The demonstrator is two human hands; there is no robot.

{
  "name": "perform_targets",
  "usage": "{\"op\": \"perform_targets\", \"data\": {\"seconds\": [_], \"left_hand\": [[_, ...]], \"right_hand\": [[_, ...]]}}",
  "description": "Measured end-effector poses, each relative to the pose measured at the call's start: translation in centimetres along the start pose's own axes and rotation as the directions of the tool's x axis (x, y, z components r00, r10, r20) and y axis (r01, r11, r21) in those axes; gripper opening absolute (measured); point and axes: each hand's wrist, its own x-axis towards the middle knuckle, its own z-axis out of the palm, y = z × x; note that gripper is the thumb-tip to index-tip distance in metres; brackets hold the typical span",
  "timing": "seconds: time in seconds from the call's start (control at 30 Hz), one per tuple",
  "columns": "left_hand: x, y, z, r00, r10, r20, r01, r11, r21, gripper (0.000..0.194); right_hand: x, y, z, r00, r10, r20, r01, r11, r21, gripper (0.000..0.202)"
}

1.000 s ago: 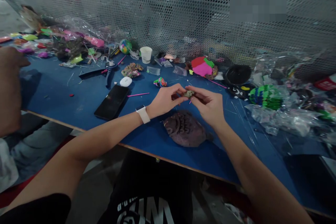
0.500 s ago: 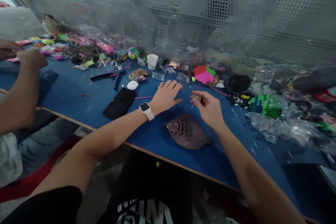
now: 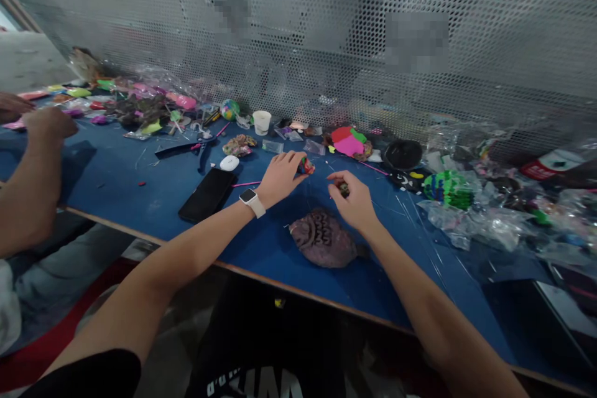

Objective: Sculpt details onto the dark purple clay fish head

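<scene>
My left hand [image 3: 282,178], with a white-banded watch on the wrist, is closed on a small multicoloured lump [image 3: 306,166] above the blue table [image 3: 140,211]. To its right, my right hand [image 3: 353,199] has its fingers curled round a small greenish-brown lump [image 3: 344,189]. A purple-brown clay fish [image 3: 324,239] with dark wavy lines lies below both hands, touched by neither. A thin pink stick [image 3: 246,184] lies beside my left wrist.
Left of my hands are a black phone [image 3: 208,194], a white case [image 3: 229,163] and dark pliers [image 3: 201,154]. A paper cup [image 3: 262,122] and clay pieces line the perforated panel [image 3: 317,31]. Another person's arm [image 3: 35,180] rests at far left.
A multicoloured lump now shows in my left hand, where none was visible. The whole view has shifted a little. My right hand still holds its small lump.
</scene>
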Motion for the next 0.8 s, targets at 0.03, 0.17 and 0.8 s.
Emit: {"op": "perform_targets", "data": {"seconds": [0.03,0.17,0.8], "left_hand": [[-0.1,0.4,0.0,0.998,0.052,-0.020,-0.053,0.998,-0.038,0.040],[-0.7,1.3,0.2,0.977,0.197,-0.081,-0.204,0.974,-0.102,0.043],[-1.1,1.1,0.2,0.934,0.339,-0.111,-0.343,0.939,-0.017,0.019]], "right_hand": [[-0.1,-0.3,0.0,1.000,-0.004,-0.017,0.004,1.000,-0.004,0.026],[-0.3,-1.0,0.1,0.998,0.038,-0.059,-0.034,0.997,0.064,0.039],[-0.7,-0.3,0.3,0.962,-0.270,-0.035,0.249,0.925,-0.288,0.024]]}}
